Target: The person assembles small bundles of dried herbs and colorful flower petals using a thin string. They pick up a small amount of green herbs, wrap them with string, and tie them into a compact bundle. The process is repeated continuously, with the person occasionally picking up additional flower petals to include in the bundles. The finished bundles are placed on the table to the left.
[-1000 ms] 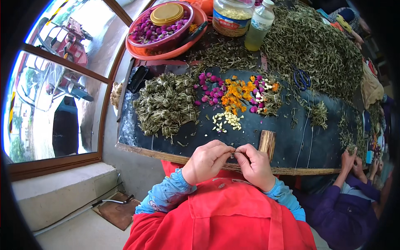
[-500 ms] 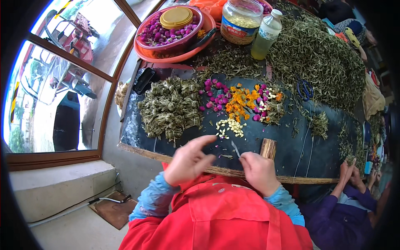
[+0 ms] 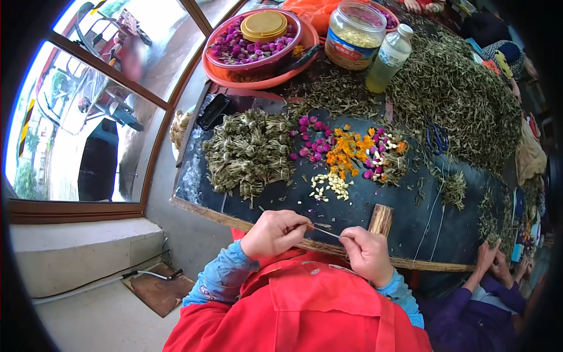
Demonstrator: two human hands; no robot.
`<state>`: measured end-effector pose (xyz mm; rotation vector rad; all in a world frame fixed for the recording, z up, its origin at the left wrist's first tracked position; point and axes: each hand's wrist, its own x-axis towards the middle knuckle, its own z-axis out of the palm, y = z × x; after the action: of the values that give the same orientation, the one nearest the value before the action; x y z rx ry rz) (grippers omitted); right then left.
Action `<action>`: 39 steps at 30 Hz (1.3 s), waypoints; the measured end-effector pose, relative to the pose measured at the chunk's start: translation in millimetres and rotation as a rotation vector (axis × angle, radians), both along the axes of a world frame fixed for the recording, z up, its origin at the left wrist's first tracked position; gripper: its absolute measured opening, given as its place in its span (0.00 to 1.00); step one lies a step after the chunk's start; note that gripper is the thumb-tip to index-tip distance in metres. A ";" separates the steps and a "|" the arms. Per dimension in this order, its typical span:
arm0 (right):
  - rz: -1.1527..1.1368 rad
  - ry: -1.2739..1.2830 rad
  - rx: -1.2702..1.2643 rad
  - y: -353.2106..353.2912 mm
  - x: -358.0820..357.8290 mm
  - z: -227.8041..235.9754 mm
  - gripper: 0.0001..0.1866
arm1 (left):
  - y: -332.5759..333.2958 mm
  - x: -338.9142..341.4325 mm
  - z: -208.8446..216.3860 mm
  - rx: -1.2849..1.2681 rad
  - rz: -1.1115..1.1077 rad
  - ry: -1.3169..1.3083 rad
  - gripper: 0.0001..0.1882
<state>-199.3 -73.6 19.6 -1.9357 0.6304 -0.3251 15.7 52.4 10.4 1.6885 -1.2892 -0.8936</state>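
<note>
Both hands are close to the table's near edge, pinching opposite ends of a thin pale strip [image 3: 326, 232] that looks like a narrow dried leaf. My left hand [image 3: 274, 234] has its fingers closed on one end, and my right hand [image 3: 369, 252] grips the other between thumb and fingers. The strip is drawn straight across the gap. Just beyond lie white buds [image 3: 332, 185], orange flowers [image 3: 347, 151] and purple globe flowers [image 3: 315, 141]. Right of them sits a leaf bundle [image 3: 393, 167] with flowers on it. Tied dried-leaf bundles [image 3: 249, 152] are piled to the left.
A short wooden post [image 3: 382, 219] stands at the edge beside my right hand. Blue-handled scissors [image 3: 437, 139] lie near a large leaf heap [image 3: 457, 100]. A basin [image 3: 218, 64] of purple flowers, a jar [image 3: 353, 44] and a bottle [image 3: 389, 58] stand behind. A co-worker's hands [image 3: 490, 255] are at right.
My left hand has moved down and right, from open fingers to a pinch on the strip's free end. The strip, held only by my right hand before, now stretches between both hands.
</note>
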 end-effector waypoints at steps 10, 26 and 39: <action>-0.423 -0.148 -0.088 -24.3 -37.2 3.9 0.14 | 73.9 62.1 7.5 0.321 -0.061 -0.301 0.11; -0.288 -0.234 0.331 -1.0 -18.7 2.2 0.22 | -170.6 75.9 -30.7 0.078 0.048 -1.012 0.11; -0.121 -0.228 0.521 -1.5 6.7 7.4 0.13 | -55.0 6.2 14.6 0.042 0.180 0.366 0.13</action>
<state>-192.6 -75.1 26.9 -1.3451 0.6108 -0.4051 21.9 -2.6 25.0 1.5549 -0.8657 -1.0673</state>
